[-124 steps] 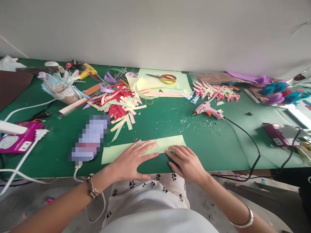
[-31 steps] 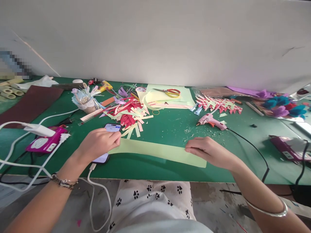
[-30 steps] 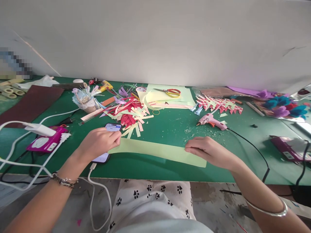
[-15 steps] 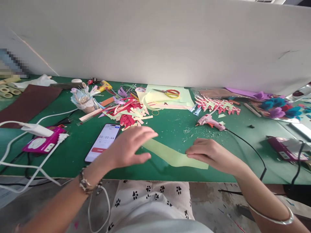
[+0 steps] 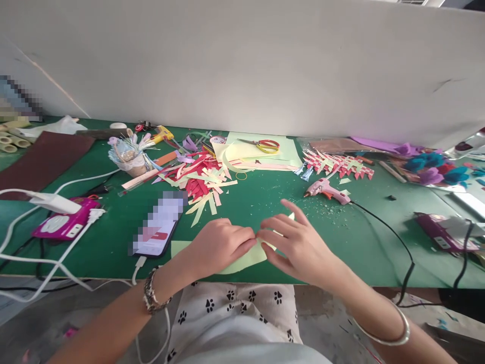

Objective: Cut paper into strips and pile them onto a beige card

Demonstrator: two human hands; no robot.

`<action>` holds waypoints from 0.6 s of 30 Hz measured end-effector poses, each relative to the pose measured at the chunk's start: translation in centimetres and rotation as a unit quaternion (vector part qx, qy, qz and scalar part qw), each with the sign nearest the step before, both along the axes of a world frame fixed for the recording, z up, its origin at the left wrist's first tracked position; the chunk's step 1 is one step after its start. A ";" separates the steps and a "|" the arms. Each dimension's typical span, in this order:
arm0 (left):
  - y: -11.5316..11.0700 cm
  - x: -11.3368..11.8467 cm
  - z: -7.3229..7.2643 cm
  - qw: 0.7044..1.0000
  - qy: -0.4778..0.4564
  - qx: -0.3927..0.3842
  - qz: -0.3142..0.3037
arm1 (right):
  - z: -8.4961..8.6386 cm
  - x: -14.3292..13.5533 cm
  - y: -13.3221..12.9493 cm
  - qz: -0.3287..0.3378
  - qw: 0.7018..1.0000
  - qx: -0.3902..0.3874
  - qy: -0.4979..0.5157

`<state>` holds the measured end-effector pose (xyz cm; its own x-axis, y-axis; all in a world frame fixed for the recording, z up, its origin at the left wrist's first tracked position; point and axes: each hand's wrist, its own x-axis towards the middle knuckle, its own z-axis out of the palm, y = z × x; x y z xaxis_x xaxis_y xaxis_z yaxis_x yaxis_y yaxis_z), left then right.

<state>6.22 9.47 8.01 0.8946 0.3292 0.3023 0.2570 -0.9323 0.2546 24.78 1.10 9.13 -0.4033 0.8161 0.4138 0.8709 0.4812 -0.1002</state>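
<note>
A pale green paper strip (image 5: 242, 264) lies near the front edge of the table, partly covered by both hands. My left hand (image 5: 222, 247) is closed, thumb and fingers pinching the strip's upper edge. Right against those fingertips is my right hand (image 5: 299, 247), its fingers spread and bent over the paper; one finger sticks up and away. A small corner of green paper shows behind the right fingers. The contact under my right fingertips is partly hidden.
Left of the hands lies a phone (image 5: 161, 227) with a cable. Cut paper strips (image 5: 200, 177), scissors (image 5: 265, 146) and a woven red-and-white paper piece (image 5: 337, 164) lie behind. A pink glue gun (image 5: 328, 190) trails its cord at right. Purple power strips (image 5: 70, 220) flank the area.
The green strip has shifted left and closer to the front edge. My left hand has moved right and closed on it; my right hand has come left, its fingers spreading.
</note>
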 end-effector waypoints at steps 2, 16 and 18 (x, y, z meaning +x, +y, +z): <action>-0.4 0.4 -0.1 1.000 -0.016 -0.018 -0.004 | -0.6 -0.8 0.3 0.021 0.999 -0.017 0.034; 1.2 -2.2 0.6 0.998 0.013 -0.060 0.009 | -2.6 4.3 -0.6 -0.014 0.996 -0.039 0.081; 1.5 -3.2 0.9 0.999 0.009 -0.037 0.016 | -3.0 6.0 -1.1 -0.048 0.996 -0.031 0.062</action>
